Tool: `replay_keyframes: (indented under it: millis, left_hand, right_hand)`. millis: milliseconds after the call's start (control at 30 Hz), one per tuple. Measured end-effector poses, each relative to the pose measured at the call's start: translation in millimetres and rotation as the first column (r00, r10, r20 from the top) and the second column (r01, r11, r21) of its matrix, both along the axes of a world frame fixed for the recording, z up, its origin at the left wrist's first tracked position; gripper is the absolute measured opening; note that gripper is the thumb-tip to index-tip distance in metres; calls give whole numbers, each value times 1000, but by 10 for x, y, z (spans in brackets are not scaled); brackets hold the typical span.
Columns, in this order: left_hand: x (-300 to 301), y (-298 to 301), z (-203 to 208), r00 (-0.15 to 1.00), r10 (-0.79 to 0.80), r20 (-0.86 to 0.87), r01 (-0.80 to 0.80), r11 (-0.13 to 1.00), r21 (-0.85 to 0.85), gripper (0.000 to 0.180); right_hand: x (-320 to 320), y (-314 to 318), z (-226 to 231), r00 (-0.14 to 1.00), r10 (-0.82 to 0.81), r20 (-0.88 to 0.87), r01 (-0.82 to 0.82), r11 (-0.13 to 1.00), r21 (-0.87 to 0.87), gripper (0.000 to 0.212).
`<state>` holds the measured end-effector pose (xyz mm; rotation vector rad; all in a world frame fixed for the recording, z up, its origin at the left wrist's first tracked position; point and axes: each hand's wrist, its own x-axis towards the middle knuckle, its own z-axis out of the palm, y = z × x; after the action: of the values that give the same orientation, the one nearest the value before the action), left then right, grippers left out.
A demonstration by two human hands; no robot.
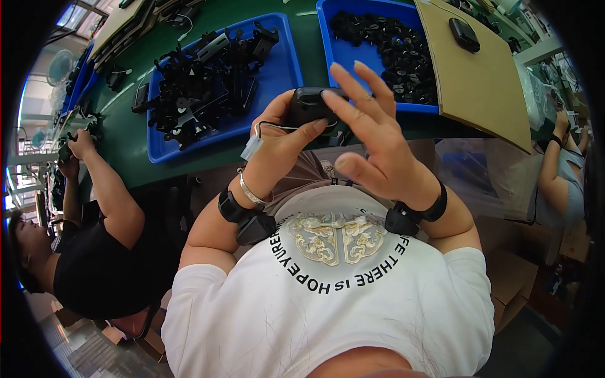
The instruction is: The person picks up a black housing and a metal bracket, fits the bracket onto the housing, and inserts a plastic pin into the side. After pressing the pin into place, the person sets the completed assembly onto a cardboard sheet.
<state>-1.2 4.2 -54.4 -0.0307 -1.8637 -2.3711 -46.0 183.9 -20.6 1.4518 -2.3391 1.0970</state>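
Observation:
My left hand grips a small black rounded plastic device above the near edge of the table, its thumb along the lower side. A thin white cable runs from beside the device across the left hand to a clear plastic tag or connector at the wrist. My right hand is open, fingers spread, with one fingertip at the right side of the device. Whether that fingertip presses on it, I cannot tell. The device's underside is hidden.
A blue tray of black brackets stands left on the green table. Another blue tray holds small black round parts. Cardboard overlaps its right side, with a black device on top. Co-workers sit at both sides.

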Motion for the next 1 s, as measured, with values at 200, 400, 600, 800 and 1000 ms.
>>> replay_keyframes:
  millis: [200, 400, 600, 800, 1000]
  left_hand:
    - [-1, -2, -22, 1000, -9, 11, 8, 1000, 22, 39]
    - [12, -36, -56, 999, 49, -14, -50, 998, -49, 39]
    - [-16, 5, -79, 1000, 8, -4, -9, 1000, -27, 39]
    - [-64, -14, -27, 998, -66, 25, 62, 991, 120, 37]
    - [-37, 16, -44, 987, -156, 46, 139, 957, 256, 35]
  right_hand:
    - [105, -54, -38, 986, -123, -113, 135, 986, 101, 76]
    - [46, -28, -75, 998, -25, -50, 25, 1000, 15, 79]
    - [220, -87, 2, 993, 118, -31, -116, 992, 45, 76]
    - [-33, 144, 12, 985, -160, -68, 146, 974, -175, 69]
    - [0, 154, -127, 836, -7, 549, 139, 970, -199, 58]
